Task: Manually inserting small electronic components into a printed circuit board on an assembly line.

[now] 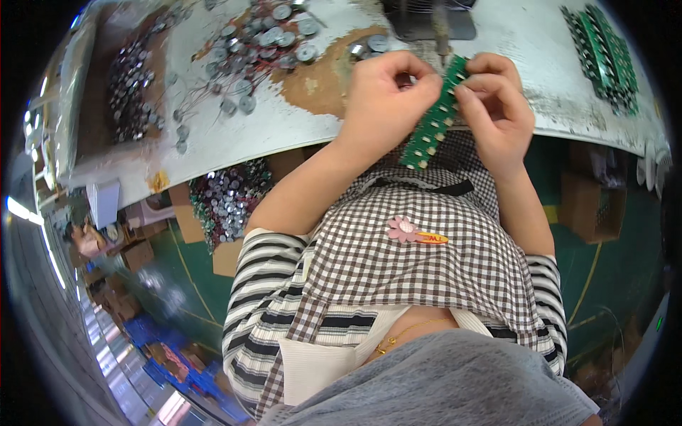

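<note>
A green strip of circuit boards (427, 137), with small pale parts in rows, is held slantwise over the table's near edge. On its left side the curled thumb and forefinger of my left hand (389, 98) pinch at the upper half; whether a thin wire is also between them is hidden. My right hand (499, 112) is closed on the strip's upper right edge, thumb and forefinger pressed to it. Just beyond the strip's top end, an upright rod-shaped tool (442, 34) points down, its tip close to the boards.
Round silver disc parts with thin red wires (266, 42) lie scattered on the worn white table (220, 153). More sit in a box (131, 92) at left. Green board strips (602, 60) are stacked far right. Below are a parts-filled carton (227, 206) and another cardboard box (593, 206).
</note>
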Motion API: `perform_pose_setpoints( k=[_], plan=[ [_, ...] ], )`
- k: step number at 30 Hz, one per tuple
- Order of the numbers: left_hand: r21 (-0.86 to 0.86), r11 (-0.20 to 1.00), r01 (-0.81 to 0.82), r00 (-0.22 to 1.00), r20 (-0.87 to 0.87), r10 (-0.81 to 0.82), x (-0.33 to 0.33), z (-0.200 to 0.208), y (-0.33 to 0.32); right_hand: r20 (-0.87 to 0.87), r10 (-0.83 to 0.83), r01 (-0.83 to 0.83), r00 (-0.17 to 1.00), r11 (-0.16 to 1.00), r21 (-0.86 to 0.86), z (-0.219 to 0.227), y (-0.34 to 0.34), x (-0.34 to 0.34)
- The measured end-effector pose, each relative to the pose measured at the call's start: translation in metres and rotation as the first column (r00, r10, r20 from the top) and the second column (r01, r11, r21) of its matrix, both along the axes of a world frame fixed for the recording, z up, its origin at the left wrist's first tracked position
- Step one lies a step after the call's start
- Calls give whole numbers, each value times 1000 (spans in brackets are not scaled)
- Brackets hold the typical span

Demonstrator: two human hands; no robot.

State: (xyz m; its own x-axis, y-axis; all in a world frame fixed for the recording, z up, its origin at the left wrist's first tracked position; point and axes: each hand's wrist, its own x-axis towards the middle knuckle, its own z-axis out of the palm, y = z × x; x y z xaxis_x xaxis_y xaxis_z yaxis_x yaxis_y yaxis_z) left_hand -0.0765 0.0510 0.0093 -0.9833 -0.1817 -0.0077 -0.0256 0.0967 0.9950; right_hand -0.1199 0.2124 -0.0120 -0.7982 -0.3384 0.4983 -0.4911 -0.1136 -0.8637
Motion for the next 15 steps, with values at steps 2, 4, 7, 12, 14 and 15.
perform_pose_setpoints(
  k=[2,4,7,12,14,15],
  plan=[
    [-138,990,3,995,-100,-17,-1,-4,-2,-2,-22,22,1000,999,-42,-1,-1,1],
    [-128,988,90,995,-24,-93,-1,3,-5,95,-35,41,995,998,-56,-2,1,5],
    [-413,908,-64,958,-281,-61,0,15,-23,118,-84,93,989,993,-75,-8,3,6],
    [-519,456,-723,683,-634,362,-12,43,-101,108,-74,83,991,993,-80,-12,3,2],
    [-611,328,-721,673,-503,542,-13,53,-125,114,-63,76,991,991,-108,-15,4,-3],
    [-655,217,-724,648,-537,541,-5,57,-149,108,-33,46,994,992,-121,-11,1,-2]
  ],
)
